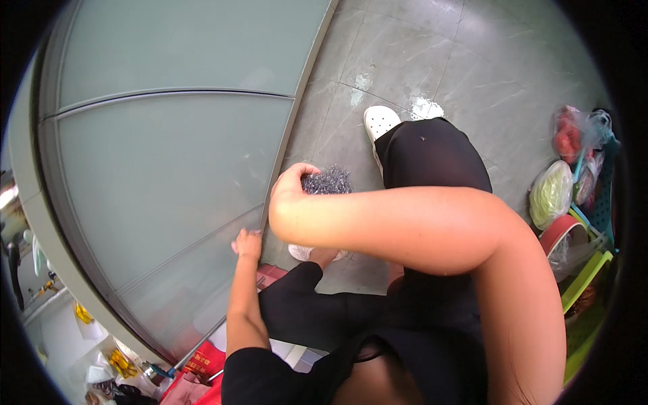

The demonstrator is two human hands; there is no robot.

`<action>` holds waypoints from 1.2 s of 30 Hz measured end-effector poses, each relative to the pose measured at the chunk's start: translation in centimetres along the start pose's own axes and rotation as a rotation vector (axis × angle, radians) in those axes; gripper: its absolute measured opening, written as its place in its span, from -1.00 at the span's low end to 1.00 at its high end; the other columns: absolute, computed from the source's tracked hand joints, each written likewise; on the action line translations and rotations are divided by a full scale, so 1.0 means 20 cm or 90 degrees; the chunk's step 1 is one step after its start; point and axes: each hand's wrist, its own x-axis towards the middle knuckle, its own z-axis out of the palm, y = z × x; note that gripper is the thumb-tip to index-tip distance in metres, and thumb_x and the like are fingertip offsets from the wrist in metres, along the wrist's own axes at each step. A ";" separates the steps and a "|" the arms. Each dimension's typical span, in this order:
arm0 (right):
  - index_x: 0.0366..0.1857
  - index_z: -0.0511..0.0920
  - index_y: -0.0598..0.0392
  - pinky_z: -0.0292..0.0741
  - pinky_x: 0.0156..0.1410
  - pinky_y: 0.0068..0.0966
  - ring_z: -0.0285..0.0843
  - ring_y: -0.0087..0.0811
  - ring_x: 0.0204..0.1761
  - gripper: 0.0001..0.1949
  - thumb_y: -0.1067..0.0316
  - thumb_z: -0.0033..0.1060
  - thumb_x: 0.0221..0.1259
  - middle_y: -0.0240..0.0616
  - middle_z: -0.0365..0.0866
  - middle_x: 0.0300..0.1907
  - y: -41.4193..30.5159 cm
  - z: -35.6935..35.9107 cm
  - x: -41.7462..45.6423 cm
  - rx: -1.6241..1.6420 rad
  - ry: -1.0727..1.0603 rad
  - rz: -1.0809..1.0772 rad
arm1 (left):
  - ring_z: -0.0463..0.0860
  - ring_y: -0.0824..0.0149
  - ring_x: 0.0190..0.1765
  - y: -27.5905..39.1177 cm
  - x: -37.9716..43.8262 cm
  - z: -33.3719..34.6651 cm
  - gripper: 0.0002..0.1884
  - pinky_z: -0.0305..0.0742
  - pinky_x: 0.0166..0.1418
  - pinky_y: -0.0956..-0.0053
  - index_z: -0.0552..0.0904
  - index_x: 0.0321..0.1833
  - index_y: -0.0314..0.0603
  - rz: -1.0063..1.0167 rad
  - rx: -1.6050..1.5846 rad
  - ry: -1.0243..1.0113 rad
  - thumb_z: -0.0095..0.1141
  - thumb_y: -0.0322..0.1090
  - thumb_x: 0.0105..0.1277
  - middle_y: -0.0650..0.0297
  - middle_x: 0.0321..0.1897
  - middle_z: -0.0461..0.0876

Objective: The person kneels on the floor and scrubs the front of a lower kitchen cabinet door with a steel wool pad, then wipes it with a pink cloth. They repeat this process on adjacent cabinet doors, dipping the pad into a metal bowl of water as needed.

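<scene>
My right hand [291, 190] is closed around a grey metallic scouring pad [328, 181], beside the edge of a frosted glass door [192, 152] with a metal frame. The pad's lower part is hidden behind my right forearm, which crosses the middle of the view. Lower down and to the left, my left hand [248, 244] is at the same door's edge, its fingers bent against or just beside the frame. Whether it grips the frame cannot be told.
Grey floor tiles [395, 45] bear white patches. A white clog [380, 123] is on my foot. Bagged produce [552, 195] and a green rack [587, 283] stand at the right. A pink container [272, 276] sits near my left arm; red bags [205, 359] lie at the lower left.
</scene>
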 end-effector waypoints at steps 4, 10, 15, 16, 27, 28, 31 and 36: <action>-0.07 0.64 0.03 0.54 -0.20 -0.02 0.50 -0.13 0.02 -0.55 0.16 0.46 -0.12 -0.19 0.55 0.06 -0.03 0.04 0.02 -0.036 -0.016 -0.017 | 0.54 -0.04 0.06 -0.04 -0.26 -0.01 -0.76 0.52 0.12 0.16 0.67 -0.09 -0.08 0.016 -0.281 0.205 0.20 -0.32 0.17 0.31 -0.01 0.63; -0.02 0.62 0.02 0.56 -0.15 -0.07 0.52 -0.13 0.03 -0.53 0.17 0.45 -0.10 -0.22 0.55 0.08 -0.20 0.14 0.07 0.069 -0.088 -0.040 | 0.57 -0.07 0.00 0.23 -0.31 -0.58 -0.84 0.55 0.06 0.18 0.65 -0.20 -0.11 0.023 -0.363 0.487 0.20 -0.37 0.15 0.32 0.06 0.61; -0.02 0.60 0.00 0.55 -0.14 -0.06 0.49 -0.15 0.00 -0.58 0.16 0.37 -0.03 -0.29 0.54 0.00 -0.21 0.14 0.00 -0.008 0.049 -0.016 | 0.57 -0.07 0.00 0.27 -0.24 -0.91 -0.87 0.56 0.02 0.18 0.64 -0.25 -0.15 0.106 -0.478 0.554 0.19 -0.39 0.13 0.30 0.05 0.61; -0.04 0.60 0.00 0.54 -0.14 -0.05 0.49 -0.16 -0.01 -0.61 0.18 0.34 -0.01 -0.30 0.54 -0.02 -0.23 0.14 0.00 -0.043 0.036 -0.026 | 0.57 -0.06 0.00 0.26 -0.22 -0.94 -0.87 0.56 0.02 0.19 0.64 -0.25 -0.15 0.126 -0.483 0.552 0.19 -0.40 0.13 0.29 0.05 0.61; -0.23 0.59 0.06 0.53 -0.12 -0.03 0.48 -0.11 -0.04 -0.82 0.29 0.17 0.10 -0.28 0.50 -0.06 -0.39 0.21 0.03 -0.224 -0.268 -0.196 | 0.52 0.10 0.01 0.36 0.66 -1.52 -0.79 0.57 -0.04 0.28 0.62 -0.12 -0.16 0.330 -0.120 0.704 0.09 -0.38 0.19 0.28 -0.02 0.56; -0.26 0.59 0.07 0.53 -0.13 -0.03 0.48 -0.09 -0.03 -0.82 0.30 0.19 0.07 -0.24 0.49 -0.05 -0.38 0.21 0.05 -0.234 -0.296 -0.192 | 0.52 0.13 0.02 0.39 0.76 -1.59 -0.81 0.57 -0.05 0.29 0.64 -0.15 -0.18 0.305 0.008 0.731 0.07 -0.39 0.19 0.27 -0.03 0.55; -0.35 0.56 0.12 0.53 -0.17 -0.02 0.46 -0.08 -0.04 -0.84 0.34 0.20 -0.01 -0.15 0.46 -0.07 -0.31 0.18 0.04 -0.148 -0.187 -0.174 | 0.52 0.14 -0.02 0.47 1.13 -1.62 -0.84 0.55 -0.14 0.39 0.65 -0.26 -0.20 0.172 0.118 0.641 0.07 -0.33 0.18 0.22 -0.05 0.54; -0.38 0.58 0.15 0.54 -0.21 -0.03 0.45 -0.09 -0.06 -0.87 0.44 0.19 -0.06 -0.10 0.45 -0.07 -0.21 0.16 0.06 -0.117 -0.134 -0.113 | 0.42 0.22 -0.27 0.58 1.41 -1.39 -0.86 0.35 -0.49 0.47 0.64 -0.42 -0.20 -0.030 0.580 0.425 0.08 -0.53 -0.07 0.22 -0.39 0.52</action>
